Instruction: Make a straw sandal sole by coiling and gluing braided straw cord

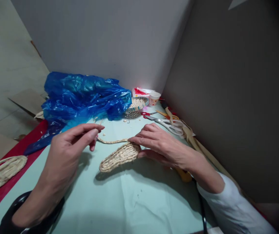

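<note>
A long oval piece of coiled straw braid [120, 157] is held tilted above the table, its shadow falling below. Its right end sits between the thumb and fingers of my right hand [160, 144], which is closed on it. From the top of that end a thin braided straw cord [112, 142] runs leftward to my left hand [72, 146]. The fingers of my left hand are curled around the cord's far end, thumb near the index finger; the exact grip is partly hidden.
A crumpled blue plastic bag [85, 96] lies at the back left. Behind stand a shallow woven basket [139, 103] and a paper cup [154, 98]. White-handled scissors [170, 125], red-handled scissors [146, 114] and straw strands [194, 139] lie right. A straw bundle [5, 174] lies left.
</note>
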Motion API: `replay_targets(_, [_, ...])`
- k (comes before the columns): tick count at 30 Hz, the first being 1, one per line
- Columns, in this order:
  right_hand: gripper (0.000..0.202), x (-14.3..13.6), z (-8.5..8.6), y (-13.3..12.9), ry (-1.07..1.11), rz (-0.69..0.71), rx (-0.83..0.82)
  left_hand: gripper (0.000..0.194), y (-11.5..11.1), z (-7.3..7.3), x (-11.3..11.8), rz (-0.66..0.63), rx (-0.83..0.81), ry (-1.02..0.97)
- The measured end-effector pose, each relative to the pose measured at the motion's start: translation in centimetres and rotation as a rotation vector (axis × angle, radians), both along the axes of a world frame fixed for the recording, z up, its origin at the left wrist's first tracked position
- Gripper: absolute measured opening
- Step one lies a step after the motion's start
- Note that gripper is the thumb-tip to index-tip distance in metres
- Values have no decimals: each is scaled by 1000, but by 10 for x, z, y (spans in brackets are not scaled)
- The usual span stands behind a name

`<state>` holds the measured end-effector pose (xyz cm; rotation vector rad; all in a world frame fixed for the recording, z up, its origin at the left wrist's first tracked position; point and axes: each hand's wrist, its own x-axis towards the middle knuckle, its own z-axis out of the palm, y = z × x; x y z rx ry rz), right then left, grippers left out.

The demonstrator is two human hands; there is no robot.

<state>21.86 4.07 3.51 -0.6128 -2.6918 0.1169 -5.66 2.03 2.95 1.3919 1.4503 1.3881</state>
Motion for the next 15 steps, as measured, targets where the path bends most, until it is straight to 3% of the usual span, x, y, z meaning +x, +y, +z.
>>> replay_targets(7, [35,11,4,4,95,-50,-78,18,-1,5,2,193,80,-174])
replay_targets(15, [35,18,2,7,153,-67,-14,18,6,-4,2,27,15,-279])
